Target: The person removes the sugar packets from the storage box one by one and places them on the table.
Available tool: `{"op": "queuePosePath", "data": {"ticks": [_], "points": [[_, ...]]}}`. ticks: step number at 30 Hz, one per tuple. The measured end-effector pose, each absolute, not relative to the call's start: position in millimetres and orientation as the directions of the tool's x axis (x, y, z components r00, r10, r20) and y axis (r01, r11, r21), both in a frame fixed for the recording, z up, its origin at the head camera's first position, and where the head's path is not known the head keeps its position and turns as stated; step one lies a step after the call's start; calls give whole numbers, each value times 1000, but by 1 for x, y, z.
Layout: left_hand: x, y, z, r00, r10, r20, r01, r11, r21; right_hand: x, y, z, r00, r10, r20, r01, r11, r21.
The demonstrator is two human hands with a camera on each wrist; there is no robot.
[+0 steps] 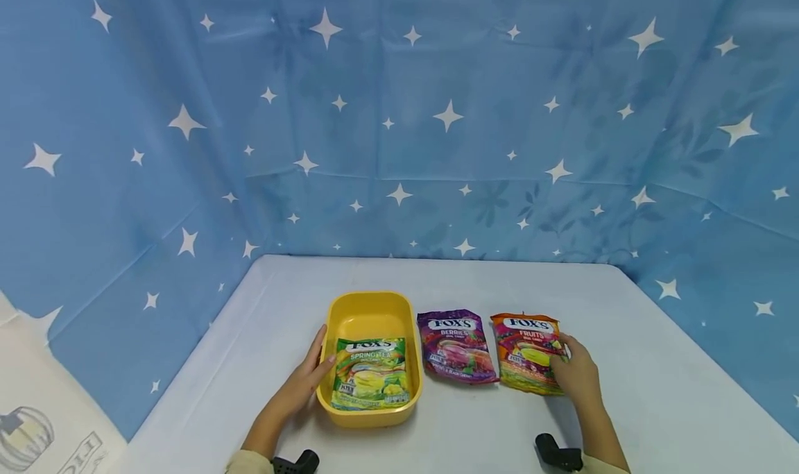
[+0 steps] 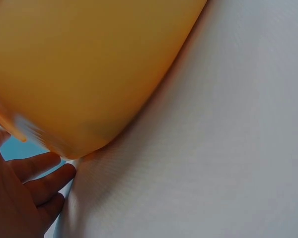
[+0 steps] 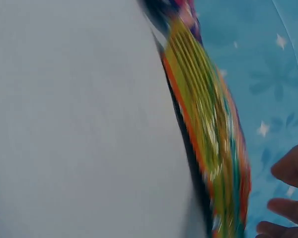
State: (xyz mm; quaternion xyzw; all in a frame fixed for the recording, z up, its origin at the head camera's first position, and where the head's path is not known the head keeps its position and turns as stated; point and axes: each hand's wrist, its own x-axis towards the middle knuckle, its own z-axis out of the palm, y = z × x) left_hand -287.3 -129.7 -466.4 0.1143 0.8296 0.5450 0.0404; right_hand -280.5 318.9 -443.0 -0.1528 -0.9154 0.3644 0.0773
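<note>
A yellow plastic basin (image 1: 412,321) stands left of centre on the white table, a green Fox's Spring Tea candy bag (image 1: 370,377) lying in it. My left hand (image 1: 306,377) holds the basin's left side, thumb over the rim and fingers along the outer wall. In the left wrist view the fingers (image 2: 44,181) are at the basin's lower corner. My right hand (image 1: 577,370) is at the right edge of a red-orange Fox's Fruits candy bag (image 1: 527,352). Its fingers (image 3: 288,208) look spread beside the bag in the right wrist view, where the bag is blurred.
Between basin and Fruits bag lies a purple Fox's Berries candy bag (image 1: 457,345). The white table (image 1: 474,432) ends at a blue star-patterned curtain (image 1: 399,113) behind. A cream printed cloth (image 1: 50,404) hangs at the lower left.
</note>
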Motion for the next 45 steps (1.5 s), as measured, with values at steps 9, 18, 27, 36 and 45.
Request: {"op": "queuePosePath", "data": {"ticks": [9,18,27,36,45], "points": [[-289,-124,-467,-968,244,54,149,389,909,-285,235,-435,-982,143,124,-2,647,-762],[-290,-124,-467,-967,251,50,148,390,909,-274,146,-417,-983,33,179,-133,542,-830],[-290,-126,-468,-970,241,-8,97,423,901,-263,94,-414,-982,-163,91,-155,440,-884],[-288,-131,-465,-971,237,-7,100,437,894,-267,84,-417,-983,-183,17,-99,450,-888],[-289,-133,-464,-971,239,2,104,413,905,-272,78,-414,-989,-130,-65,6,408,-913]]}}
